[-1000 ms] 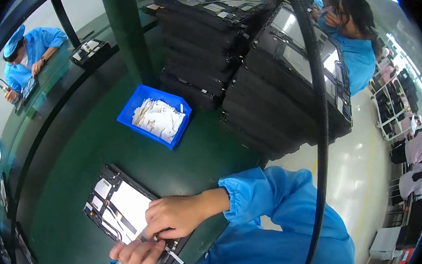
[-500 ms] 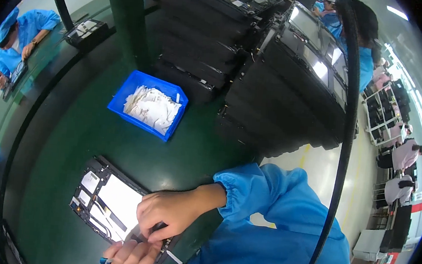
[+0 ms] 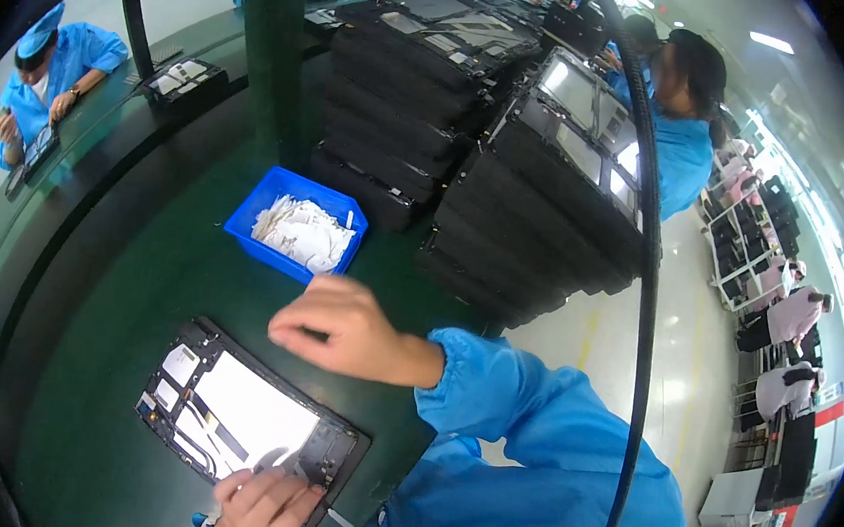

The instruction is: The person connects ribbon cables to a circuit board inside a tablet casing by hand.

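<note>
An opened tablet-like device (image 3: 254, 404) lies tilted on the green table, its inside up, with a large white panel, black frame and thin cables. My left hand (image 3: 265, 511) is curled over its near edge, fingers bent and gripping it. Above the device's far right edge, my right hand (image 3: 341, 332) hangs in the air, slightly blurred, thumb and fingers brought together. Whatever it may pinch is too small to make out. A thin stick with a pale end (image 3: 344, 523) lies by the device's near right corner. Beyond my right hand stands a blue bin (image 3: 253, 247) of white scraps.
Tall stacks of black device housings (image 3: 537, 213) rise at the far right of the green table (image 3: 119, 287). A dark green post (image 3: 268, 69) stands at the back. A black cable (image 3: 642, 333) hangs across the right side. Several people in blue work nearby.
My right hand has come up off the device and moved away toward the blue bin, uncovering the device's right end. My left hand stays at the near edge. The whole view has shifted slightly.
</note>
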